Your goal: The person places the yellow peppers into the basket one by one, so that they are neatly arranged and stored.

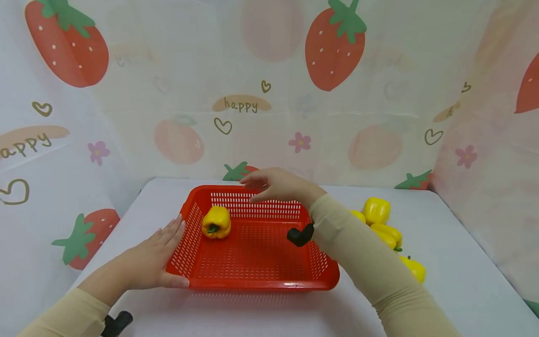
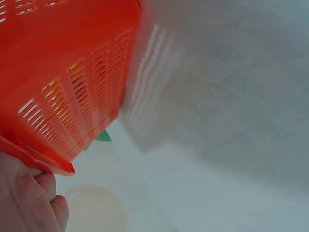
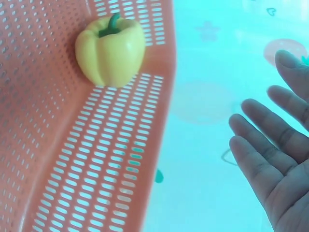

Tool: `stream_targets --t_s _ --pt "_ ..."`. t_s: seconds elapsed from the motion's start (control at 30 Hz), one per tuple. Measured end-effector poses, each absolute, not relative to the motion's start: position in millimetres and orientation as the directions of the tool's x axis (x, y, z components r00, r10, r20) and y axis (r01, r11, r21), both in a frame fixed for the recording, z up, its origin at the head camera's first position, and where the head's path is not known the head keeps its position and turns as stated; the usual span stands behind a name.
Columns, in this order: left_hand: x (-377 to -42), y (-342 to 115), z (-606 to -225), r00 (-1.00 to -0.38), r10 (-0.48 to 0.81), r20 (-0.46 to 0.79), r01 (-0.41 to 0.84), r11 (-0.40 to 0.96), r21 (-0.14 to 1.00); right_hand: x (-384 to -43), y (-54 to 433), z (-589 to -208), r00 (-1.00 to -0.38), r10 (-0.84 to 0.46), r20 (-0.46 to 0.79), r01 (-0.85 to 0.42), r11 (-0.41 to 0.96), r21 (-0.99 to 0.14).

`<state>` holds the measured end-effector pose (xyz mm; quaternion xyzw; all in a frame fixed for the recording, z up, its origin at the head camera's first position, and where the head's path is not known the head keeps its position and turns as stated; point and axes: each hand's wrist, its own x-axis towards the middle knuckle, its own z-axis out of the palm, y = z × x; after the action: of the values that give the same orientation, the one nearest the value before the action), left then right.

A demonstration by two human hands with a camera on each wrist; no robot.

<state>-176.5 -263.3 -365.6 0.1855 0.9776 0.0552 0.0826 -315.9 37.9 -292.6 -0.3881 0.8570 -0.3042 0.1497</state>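
Note:
A red perforated plastic basket (image 1: 257,284) stands on the table, with one yellow bell pepper (image 1: 216,222) inside at its left end. My left hand (image 1: 157,255) rests against the basket's left rim, fingers extended along it and thumb at the front corner. In the left wrist view, part of that hand (image 2: 29,200) shows beside the rim. My right hand (image 1: 280,187) is raised over the basket's far side, fingers loosely spread with nothing in them. In the right wrist view, its palm and fingers (image 3: 275,150) appear apart from the basket and the pepper.
Several more yellow bell peppers (image 1: 376,211) lie on the white tabletop (image 1: 455,262) right of the basket, partly hidden by my right sleeve (image 1: 370,262). A strawberry-printed cloth (image 1: 337,107) hangs behind the table and at both sides.

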Motion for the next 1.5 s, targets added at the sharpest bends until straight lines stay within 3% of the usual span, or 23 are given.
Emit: stream_targets --t_s 0.6,1.03,1.5 --pt "-177.9 -263.4 -371.0 -0.922 0.358 -0.15 0.341 0.931 0.128 -300.0 86.8 -274.6 -0.67 -0.74 0.053 -0.591 0.49 -0.641" --pt "-177.4 -263.4 -371.4 -0.922 0.359 -0.145 0.342 0.931 0.128 -293.7 136.2 -277.5 -0.717 -0.693 0.08 -0.537 0.475 -0.697" --pt "-176.9 -262.5 -367.2 -0.921 0.361 -0.146 0.342 0.929 0.142 -280.4 196.9 -279.1 -0.754 -0.648 0.104 -0.554 0.543 -0.631"
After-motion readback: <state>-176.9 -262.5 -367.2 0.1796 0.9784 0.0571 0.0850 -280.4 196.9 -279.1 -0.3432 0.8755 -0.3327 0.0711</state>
